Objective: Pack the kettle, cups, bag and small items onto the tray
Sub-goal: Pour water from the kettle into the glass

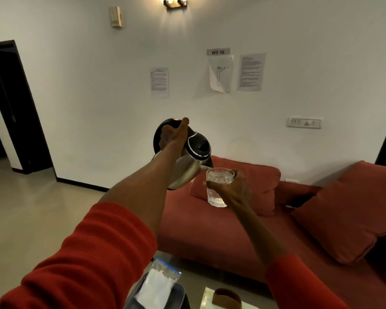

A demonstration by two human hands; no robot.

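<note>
Above sofa, kettle spout tilts rightward.

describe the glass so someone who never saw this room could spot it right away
Find the red sofa under the white wall. In front of its left cushion, the right hand holds a clear glass up in the air. It is the only see-through thing there, right under the spout of the tilted steel kettle.

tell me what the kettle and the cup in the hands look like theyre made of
Kettle: body looks like brushed steel, going by its dull grey sheen; lid and handle look like glossy black plastic. Cup: clear glass or clear plastic, since the hand and cushion show through it.
</note>
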